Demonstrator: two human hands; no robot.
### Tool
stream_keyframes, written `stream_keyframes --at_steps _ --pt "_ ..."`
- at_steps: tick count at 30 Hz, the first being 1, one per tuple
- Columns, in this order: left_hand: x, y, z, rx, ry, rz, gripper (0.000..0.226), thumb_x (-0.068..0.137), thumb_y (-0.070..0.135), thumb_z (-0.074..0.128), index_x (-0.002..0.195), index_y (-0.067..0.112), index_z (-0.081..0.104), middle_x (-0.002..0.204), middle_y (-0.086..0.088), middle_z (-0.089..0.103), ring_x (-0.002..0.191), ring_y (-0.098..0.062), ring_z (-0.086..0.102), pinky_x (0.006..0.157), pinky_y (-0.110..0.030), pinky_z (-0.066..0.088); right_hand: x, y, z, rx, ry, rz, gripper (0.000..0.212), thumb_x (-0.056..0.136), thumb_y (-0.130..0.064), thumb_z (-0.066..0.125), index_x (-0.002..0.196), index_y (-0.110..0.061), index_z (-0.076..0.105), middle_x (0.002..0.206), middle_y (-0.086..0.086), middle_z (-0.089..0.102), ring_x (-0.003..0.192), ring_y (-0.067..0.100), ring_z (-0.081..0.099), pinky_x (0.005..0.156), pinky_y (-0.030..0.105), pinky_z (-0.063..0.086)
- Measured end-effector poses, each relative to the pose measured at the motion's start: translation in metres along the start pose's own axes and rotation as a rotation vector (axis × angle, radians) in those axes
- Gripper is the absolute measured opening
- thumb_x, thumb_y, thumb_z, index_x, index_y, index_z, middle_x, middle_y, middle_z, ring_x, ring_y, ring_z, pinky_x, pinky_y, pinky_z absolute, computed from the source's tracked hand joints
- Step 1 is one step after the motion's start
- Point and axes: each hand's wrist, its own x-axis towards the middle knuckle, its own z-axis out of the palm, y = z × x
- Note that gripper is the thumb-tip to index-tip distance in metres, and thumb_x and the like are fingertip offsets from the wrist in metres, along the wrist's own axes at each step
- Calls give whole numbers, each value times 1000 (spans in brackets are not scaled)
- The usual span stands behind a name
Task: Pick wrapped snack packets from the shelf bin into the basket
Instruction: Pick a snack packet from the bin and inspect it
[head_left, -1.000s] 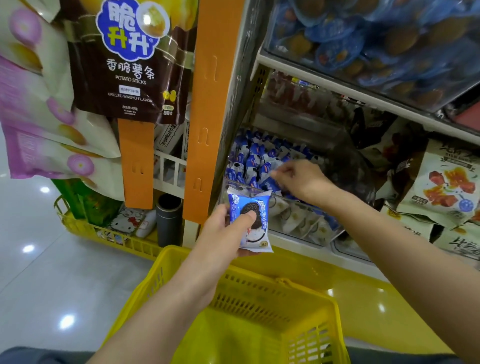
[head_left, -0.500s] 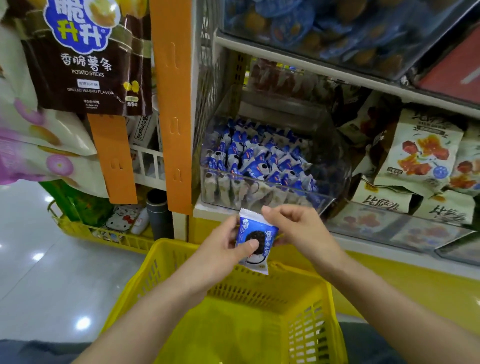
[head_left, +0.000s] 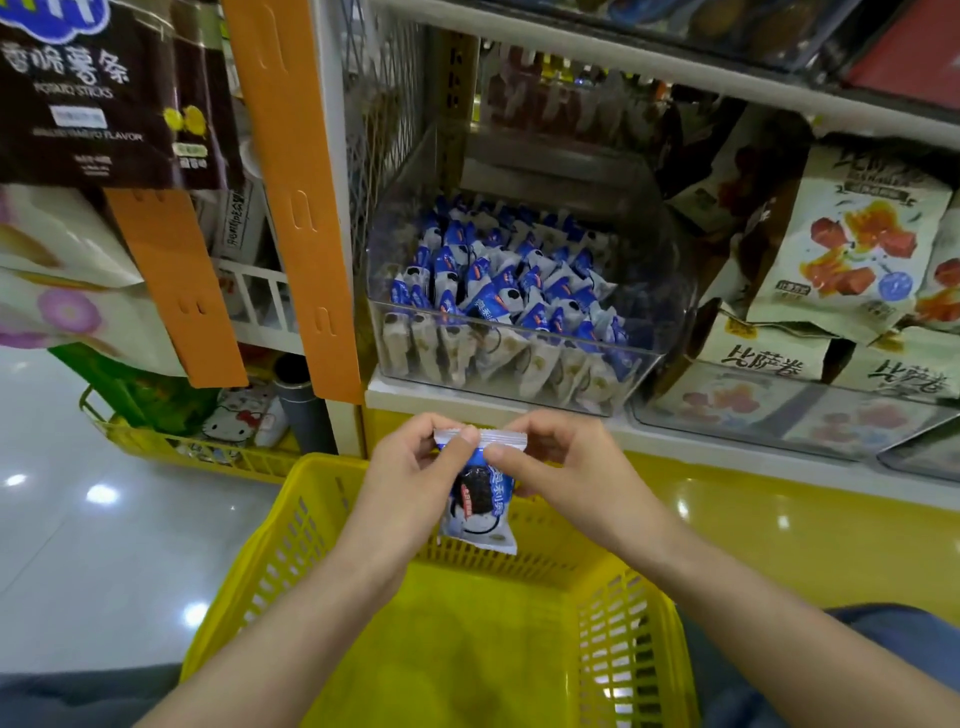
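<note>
A single blue-and-white wrapped snack packet printed with a dark sandwich biscuit (head_left: 480, 496) is held upright above the far rim of the yellow slotted plastic basket (head_left: 311, 525), just below the front edge of the white shelf (head_left: 727, 441). A miss is judged the main risk from here: the packet hangs over the rim rather than over the middle of the basket floor, so if it were let go where it is, it could catch on the rim and tip outward onto the glossy floor (head_left: 104, 545) between basket and shelf. A second risk is an uneven release, since a light crinkly wrapper let go by one hand first could swing and flutter off line. The basket floor that can be seen is bare, so most of the picking is judged to remain, and the clear plastic shelf bin (head_left: 498, 364) packed with matching packets stands on the shelf directly above the hands. The left hand (head_left: 410, 478) is closed in a pinch, its fingers (head_left: 460, 441) pressed against the crimped top seal and upper left of the packet. The right hand (head_left: 556, 467) is likewise closed in a pinch on the top right corner, thumb in front and the other fingers curled behind, so the packet is gripped at its top by both hands and dangles freely below
</note>
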Motion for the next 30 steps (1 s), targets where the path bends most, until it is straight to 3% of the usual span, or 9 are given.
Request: stream_keyframes --at_steps 9,12,14,17,20,23,25,27,30 --pt "0 3 1 -84 -38 -115 15 91 21 55 80 14 65 74 0 69 66 -2 65 52 -13 47 -6 0 -3 -512 117 -297 6 86 -31 63 87 -26 66 79 -14 66 73 5 60 63 28 50" --pt "-1 3 0 -65 -129 -167 19 85 30 61 98 16 61 89 2 71 75 -3 67 57 -14 49 -2 -2 -6 -255 204 -186 8 87 -21 63 79 -23 63 71 -11 64 68 5 60 60 25 52" --pt "-2 3 0 -26 -147 -172 26 82 25 66 104 15 58 95 0 70 74 -6 68 62 -20 55 3 -4 -10 3 256 -38 12 89 -14 60 78 -19 60 72 -6 64 67 5 63 56 23 55" --pt "-1 6 -1 -58 -84 -97 24 81 16 66 104 15 59 93 0 72 77 -7 68 64 -20 55 7 -5 -15 325 253 155 10 92 -11 53 83 -10 58 78 4 66 65 3 65 55 21 56" --pt "3 7 -6 -99 18 -41 17 84 19 63 101 16 63 86 1 74 80 -11 68 69 -21 53 5 -4 -14 446 219 248 7 94 -11 50 90 -7 55 81 5 68 67 5 67 57 21 57" --pt "7 7 -10 -82 128 -10 12 87 23 60 93 15 68 84 0 74 83 -13 68 75 -26 55 2 -1 -10 295 93 267 9 94 -7 49 104 -7 49 89 7 69 76 13 67 62 23 56" --pt "9 8 -13 -1 188 40 12 89 20 59 85 14 68 78 -1 72 78 -13 67 71 -23 56 1 2 -6 32 19 211 26 90 -7 56 113 -11 44 103 7 68 88 19 66 77 31 53" --pt "10 8 -16 177 197 161 13 89 17 59 78 14 67 72 1 68 69 -11 62 69 -24 53 -1 3 -3 -202 -2 98 45 85 -15 65 122 -20 41 118 -8 57 101 7 58 92 23 45" --pt "5 9 -15 428 118 348 17 87 15 61 72 22 62 65 8 63 63 -1 58 57 -11 43 -1 0 2 -205 -15 -13 50 80 -28 69 124 -22 47 112 -14 57 105 -2 54 93 16 43"
